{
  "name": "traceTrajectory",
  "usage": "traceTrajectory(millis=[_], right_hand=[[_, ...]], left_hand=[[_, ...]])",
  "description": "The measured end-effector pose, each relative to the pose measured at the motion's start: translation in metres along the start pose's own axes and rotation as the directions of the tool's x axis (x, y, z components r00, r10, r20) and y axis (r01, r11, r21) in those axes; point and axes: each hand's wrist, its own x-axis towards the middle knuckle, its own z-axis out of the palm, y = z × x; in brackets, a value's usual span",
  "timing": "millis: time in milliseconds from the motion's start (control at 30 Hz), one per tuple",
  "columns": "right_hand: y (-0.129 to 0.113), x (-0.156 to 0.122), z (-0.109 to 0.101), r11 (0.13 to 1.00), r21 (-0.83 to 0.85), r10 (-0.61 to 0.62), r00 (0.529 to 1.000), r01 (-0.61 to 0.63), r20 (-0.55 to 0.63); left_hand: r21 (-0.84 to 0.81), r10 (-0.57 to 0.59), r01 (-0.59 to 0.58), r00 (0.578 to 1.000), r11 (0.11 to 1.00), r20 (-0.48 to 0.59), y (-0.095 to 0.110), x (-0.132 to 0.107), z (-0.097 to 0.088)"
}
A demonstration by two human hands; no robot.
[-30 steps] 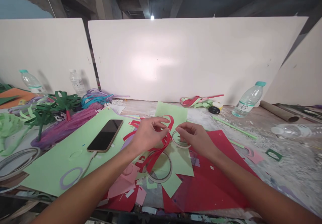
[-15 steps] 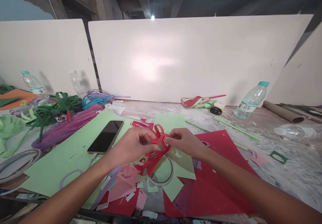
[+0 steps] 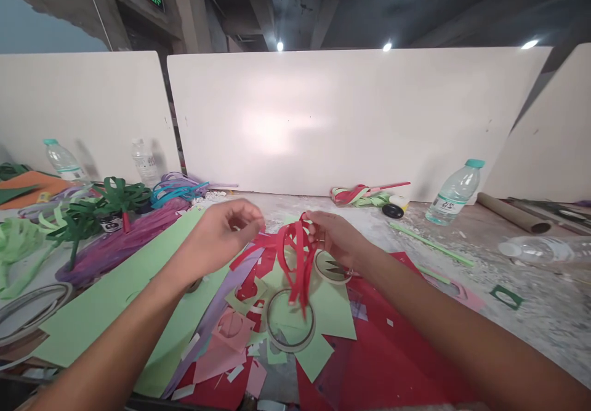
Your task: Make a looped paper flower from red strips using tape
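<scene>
My right hand pinches the top of a bunch of looped red paper strips, whose ends dangle over the table. My left hand is apart from the bunch, on its left, with thumb and fingertips pinched together; whatever is between them, if anything, is too small to make out. A ring-shaped tape roll lies under the hanging strips. Beside my right hand, dark blades show over a second tape ring. Light green paper lies beneath these.
Red sheets and pink scraps cover the near table. To the left are a large green sheet and dark green paper tufts. A water bottle and a cardboard tube are at right. A white panel stands behind.
My left hand has come off the red strips and moved up and left. My right hand still holds the bunch, which now hangs down. The phone is now mostly hidden by my left arm.
</scene>
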Motion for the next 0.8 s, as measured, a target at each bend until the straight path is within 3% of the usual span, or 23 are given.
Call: traceTrajectory(millis=[67,167,367,467,567,667,800], right_hand=[[-0.008,0.008,0.005,0.999,0.008,-0.05,0.999,0.05,-0.014],[-0.019,0.019,0.014,0.991,0.013,-0.132,0.991,0.132,-0.03],[-0.02,0.032,0.021,0.984,-0.013,-0.18,0.982,0.18,-0.054],[-0.011,0.036,0.016,0.991,-0.032,-0.132,0.99,0.131,-0.041],[-0.004,0.039,0.011,0.994,-0.075,-0.074,0.997,0.075,0.019],[-0.001,0.041,0.008,0.985,-0.171,0.018,0.992,0.004,0.127],[-0.006,0.041,0.004,0.936,-0.348,0.127,0.97,-0.048,0.207]], left_hand=[[-0.132,0.074,-0.078,0.997,0.988,-0.036,0.015,0.007,0.011],[-0.21,0.14,-0.128,0.989,0.969,0.042,0.021,0.023,0.035],[-0.3,0.037,-0.051,0.998,0.952,-0.053,-0.013,0.059,0.068],[-0.38,0.01,-0.006,1.0,0.925,0.007,-0.028,0.061,0.076],[-0.472,0.09,-0.035,0.991,0.881,0.095,-0.034,0.054,0.081],[-0.519,0.193,-0.024,0.942,0.854,0.274,-0.034,0.047,0.083],[-0.579,0.187,0.217,0.809,0.786,0.557,-0.03,0.041,0.086]])
